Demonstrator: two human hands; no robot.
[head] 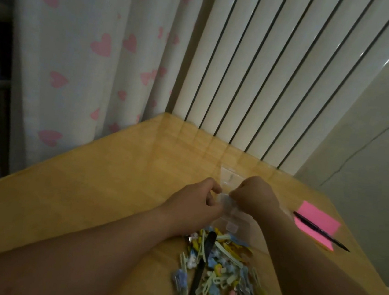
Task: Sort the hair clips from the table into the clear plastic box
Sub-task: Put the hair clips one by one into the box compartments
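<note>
A clear plastic box (233, 222) stands on the wooden table (100, 185), just beyond a heap of hair clips (220, 270) in yellow, blue, pale green and black. My left hand (197, 198) and my right hand (256, 196) meet over the box's far side, fingers curled, both pinching its clear edge or lid between them. Most of the box is hidden by my hands and hard to make out. The heap lies between my two forearms, near the table's front.
A pink sticky-note pad (316, 223) with a black pen (320, 230) across it lies at the right edge of the table. A white radiator (259, 69) and a heart-patterned curtain (90, 48) stand behind the table.
</note>
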